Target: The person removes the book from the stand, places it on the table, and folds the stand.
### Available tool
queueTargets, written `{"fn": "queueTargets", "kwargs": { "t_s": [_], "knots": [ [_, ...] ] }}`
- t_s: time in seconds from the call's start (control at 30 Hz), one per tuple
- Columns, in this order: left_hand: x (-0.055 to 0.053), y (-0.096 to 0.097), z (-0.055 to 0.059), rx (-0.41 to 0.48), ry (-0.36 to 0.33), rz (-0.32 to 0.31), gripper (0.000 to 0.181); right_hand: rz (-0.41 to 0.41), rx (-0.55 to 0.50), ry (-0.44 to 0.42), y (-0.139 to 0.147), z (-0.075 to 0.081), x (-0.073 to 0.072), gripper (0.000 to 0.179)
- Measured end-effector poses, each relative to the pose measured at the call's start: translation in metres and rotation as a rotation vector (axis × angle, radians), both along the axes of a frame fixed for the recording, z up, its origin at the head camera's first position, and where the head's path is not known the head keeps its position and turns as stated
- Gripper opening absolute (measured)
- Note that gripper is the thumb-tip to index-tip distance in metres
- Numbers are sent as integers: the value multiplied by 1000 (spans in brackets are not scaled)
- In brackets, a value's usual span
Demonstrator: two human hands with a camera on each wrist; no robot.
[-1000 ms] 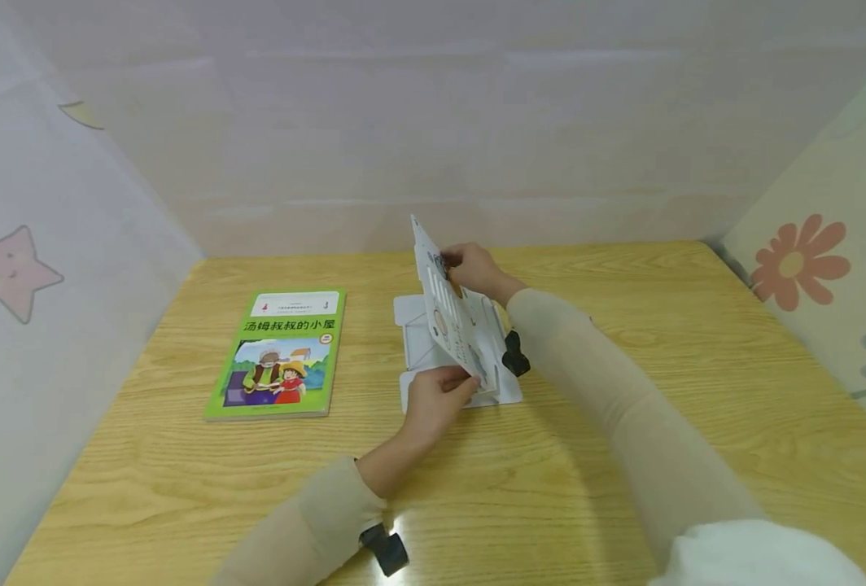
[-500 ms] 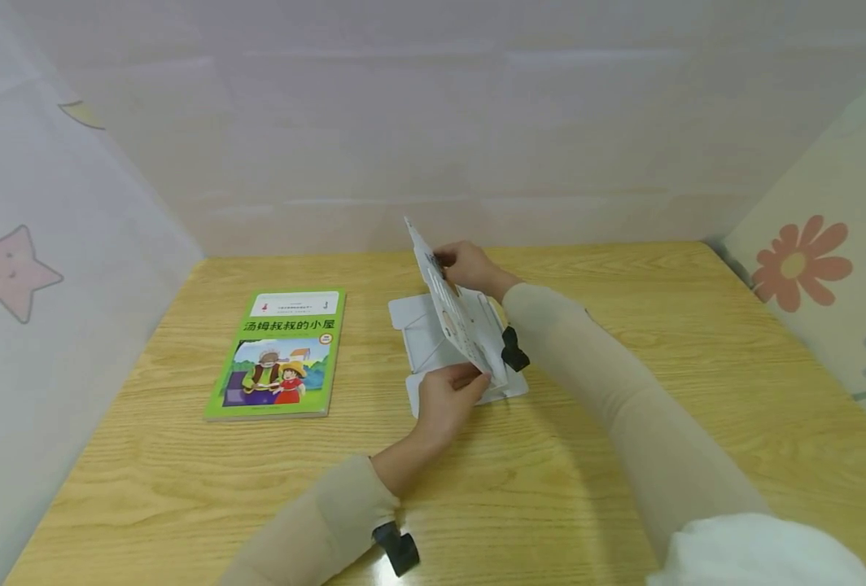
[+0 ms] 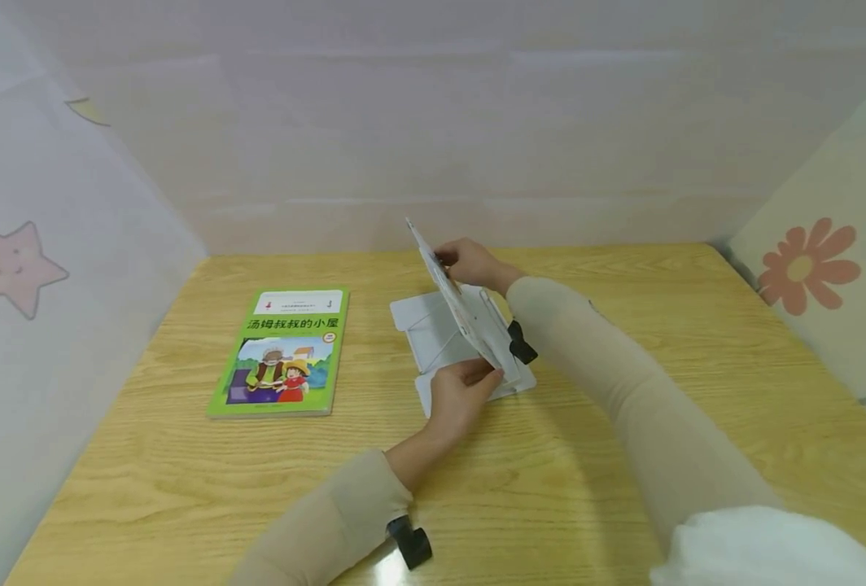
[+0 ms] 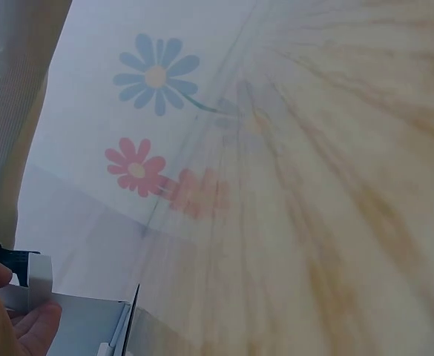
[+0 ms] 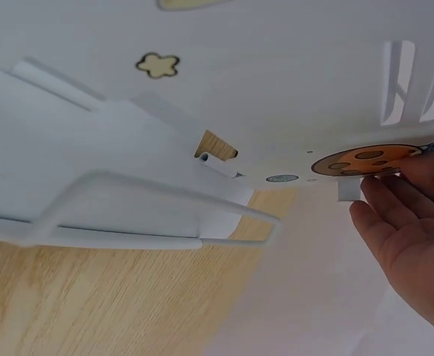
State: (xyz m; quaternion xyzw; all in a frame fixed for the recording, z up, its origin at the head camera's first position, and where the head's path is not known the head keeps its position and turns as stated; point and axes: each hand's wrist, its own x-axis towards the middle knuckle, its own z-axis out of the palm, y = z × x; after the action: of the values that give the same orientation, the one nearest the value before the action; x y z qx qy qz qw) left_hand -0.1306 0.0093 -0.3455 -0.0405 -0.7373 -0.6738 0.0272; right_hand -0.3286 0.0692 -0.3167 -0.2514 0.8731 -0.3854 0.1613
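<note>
A white metal book stand (image 3: 433, 335) lies on the table in the head view, its printed panel (image 3: 457, 303) raised at a slant and seen almost edge-on. My left hand (image 3: 457, 400) pinches the panel's lower edge; in the left wrist view a small white flap (image 4: 40, 282) sits between its thumb and fingers. Higher up, my right hand (image 3: 473, 264) grips the panel's far edge. The right wrist view shows those fingers beside an orange spotted planet print (image 5: 365, 159). A white wire support (image 5: 165, 194) runs between the panel and the base there.
A green-covered children's book (image 3: 279, 352) lies flat to the left of the stand on the wooden table (image 3: 550, 488). Behind the table stands a pale wall (image 3: 448, 122). A side wall with printed flowers (image 3: 806, 266) borders the right.
The stand has shifted slightly right and turned a little, with my left hand moving right along with it. The panel now appears more edge-on. My right hand keeps its grip.
</note>
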Motion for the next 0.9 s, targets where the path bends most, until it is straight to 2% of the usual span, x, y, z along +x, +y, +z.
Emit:
{"fn": "queueTargets", "kwargs": {
  "t_s": [0.07,0.1,0.3,0.33,0.5,0.63,0.9],
  "knots": [
    [3,1,8,-14,10,5,22,17,5,4,1,0,-1,49],
    [1,2,7,-17,16,5,22,24,3,6,2,1,-2,49],
    [-13,4,-20,-22,12,-1,26,38,1,-4,5,2,-4,49],
    [-13,3,-20,-26,14,-3,26,41,-1,-7,6,2,-4,47],
    [-13,1,-20,-36,15,-23,27,40,-1,-5,13,4,-4,42],
    [-13,-2,-18,-64,20,-41,27,52,-21,11,15,10,0,42],
    [-16,-23,-10,-89,-58,-128,31,69,-84,-16,21,26,11,42]
  ]
}}
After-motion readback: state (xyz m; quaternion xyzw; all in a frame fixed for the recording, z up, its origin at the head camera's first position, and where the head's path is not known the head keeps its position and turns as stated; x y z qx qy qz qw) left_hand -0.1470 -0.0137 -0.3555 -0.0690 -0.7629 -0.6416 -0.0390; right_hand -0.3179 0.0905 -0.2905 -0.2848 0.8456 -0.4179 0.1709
